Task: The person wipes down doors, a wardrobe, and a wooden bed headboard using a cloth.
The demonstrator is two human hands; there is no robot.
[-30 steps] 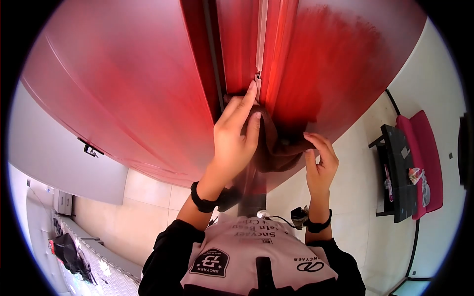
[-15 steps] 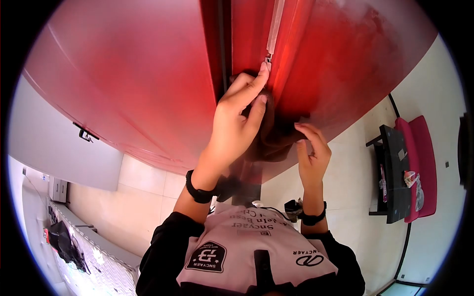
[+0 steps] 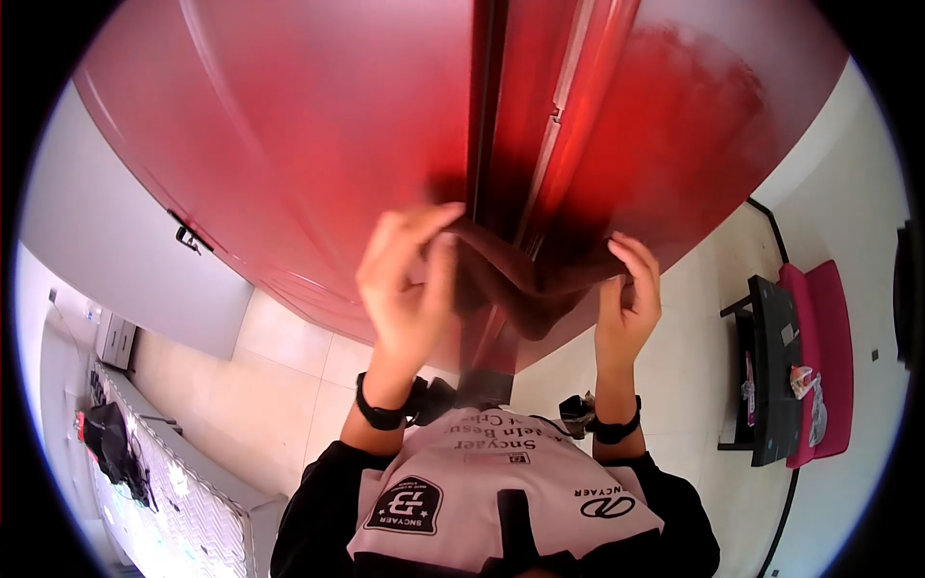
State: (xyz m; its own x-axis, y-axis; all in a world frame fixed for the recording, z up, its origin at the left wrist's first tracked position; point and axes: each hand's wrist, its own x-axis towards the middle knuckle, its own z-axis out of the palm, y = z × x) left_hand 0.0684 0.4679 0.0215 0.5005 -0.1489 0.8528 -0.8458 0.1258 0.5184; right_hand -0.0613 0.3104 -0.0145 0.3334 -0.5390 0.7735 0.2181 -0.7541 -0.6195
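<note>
A dark brown cloth [image 3: 540,303] hangs in a sag between my two hands, in front of the edge of a red door [image 3: 318,144]. My left hand [image 3: 409,279], a little blurred, pinches one corner of the cloth between thumb and fingers, left of the door edge. Lower right, my right hand [image 3: 631,299] has its fingers curled round the other end. A metal latch strip [image 3: 557,116] runs along the door's edge above the cloth. The cloth's lower middle droops toward my shirt.
To the right stand a black table [image 3: 771,366] with items on it and a pink sofa [image 3: 827,356]. A white door with a black handle [image 3: 188,234] is on the left. Farther down lies a bed [image 3: 183,491] with a black bag [image 3: 116,443].
My left hand has come off the latch strip and moved left and down, drawing the cloth's corner with it. The cloth is more spread out; my right hand has barely shifted.
</note>
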